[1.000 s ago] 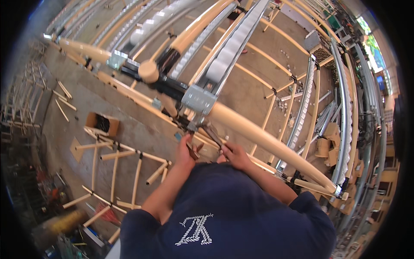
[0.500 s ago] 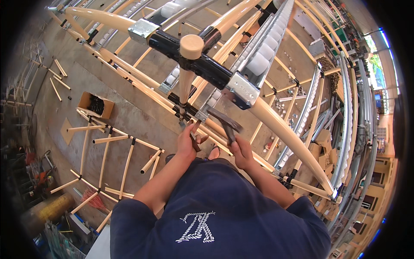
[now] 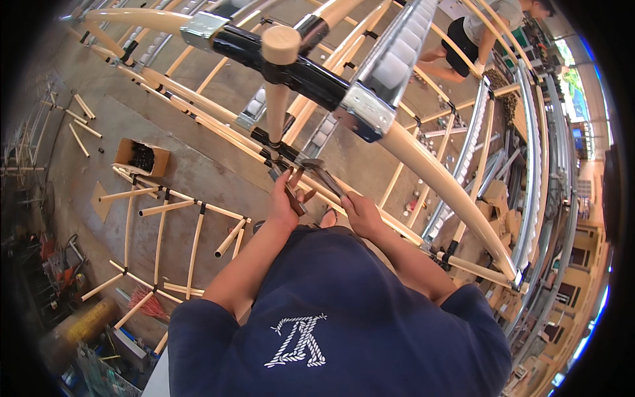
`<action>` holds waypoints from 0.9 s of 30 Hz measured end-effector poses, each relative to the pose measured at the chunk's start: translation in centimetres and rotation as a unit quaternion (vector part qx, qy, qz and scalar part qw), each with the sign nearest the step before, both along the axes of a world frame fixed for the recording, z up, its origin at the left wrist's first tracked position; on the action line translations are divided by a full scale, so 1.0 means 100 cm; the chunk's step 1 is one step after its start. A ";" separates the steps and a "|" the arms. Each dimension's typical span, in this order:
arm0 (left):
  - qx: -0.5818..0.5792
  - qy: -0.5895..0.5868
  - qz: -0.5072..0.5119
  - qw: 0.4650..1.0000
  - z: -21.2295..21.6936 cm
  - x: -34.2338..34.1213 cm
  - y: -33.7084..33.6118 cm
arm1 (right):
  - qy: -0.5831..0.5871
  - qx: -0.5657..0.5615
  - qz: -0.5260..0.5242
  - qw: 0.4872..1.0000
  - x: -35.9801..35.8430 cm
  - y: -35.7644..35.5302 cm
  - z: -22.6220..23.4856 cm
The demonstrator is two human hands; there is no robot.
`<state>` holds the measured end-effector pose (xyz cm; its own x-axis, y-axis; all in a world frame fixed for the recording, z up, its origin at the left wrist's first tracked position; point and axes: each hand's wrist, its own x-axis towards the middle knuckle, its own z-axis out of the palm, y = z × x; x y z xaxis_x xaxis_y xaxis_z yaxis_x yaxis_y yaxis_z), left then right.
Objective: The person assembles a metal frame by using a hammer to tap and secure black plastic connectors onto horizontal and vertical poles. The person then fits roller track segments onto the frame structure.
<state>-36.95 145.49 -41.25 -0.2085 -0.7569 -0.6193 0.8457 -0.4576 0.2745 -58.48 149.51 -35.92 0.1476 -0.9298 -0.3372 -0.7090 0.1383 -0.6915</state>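
My right hand [image 3: 361,214] is wrapped round the handle of a hammer [image 3: 325,177]. The hammer's dark metal head lies near a black pipe joint on a lower beige rail [image 3: 344,190]. Close on its left, my left hand [image 3: 283,206] grips a tool with a brown handle [image 3: 296,202]; its exact kind is partly hidden by my fingers. Some fingers of that hand point up toward the joint. Above both hands stands a beige upright pipe [image 3: 276,112], capped at its top and clamped in a large black joint [image 3: 324,87].
Roller tracks with white wheels [image 3: 397,56] slope through the pipe frame. Another person [image 3: 477,33] bends at the upper right. At left are a cardboard box of black parts [image 3: 142,157] and a smaller beige frame [image 3: 161,238]. Metal rails [image 3: 562,225] line the right side.
The hammer head has swung left and down toward the joint near my left hand. My right hand has shifted slightly left and up. Another person has come into view at the upper right.
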 end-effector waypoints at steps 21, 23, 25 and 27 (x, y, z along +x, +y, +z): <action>-0.010 -0.006 0.023 1.000 0.008 -0.003 0.006 | -0.033 -0.039 0.003 0.999 0.012 -0.011 0.024; -0.004 -0.009 0.025 1.000 0.008 -0.003 0.005 | -0.067 -0.078 0.007 0.995 0.003 -0.002 0.028; -0.002 -0.004 0.028 1.000 0.006 -0.004 0.005 | -0.011 -0.081 0.007 0.997 0.005 -0.005 0.012; -0.005 0.012 0.036 0.999 0.002 -0.004 0.004 | 0.005 0.000 -0.003 1.000 0.011 -0.014 0.002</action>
<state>-37.34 145.92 -41.02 -0.1679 -0.7768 -0.6069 0.8826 -0.3926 0.2584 -57.37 148.06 -35.74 0.1380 -0.9308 -0.3384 -0.7145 0.1431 -0.6848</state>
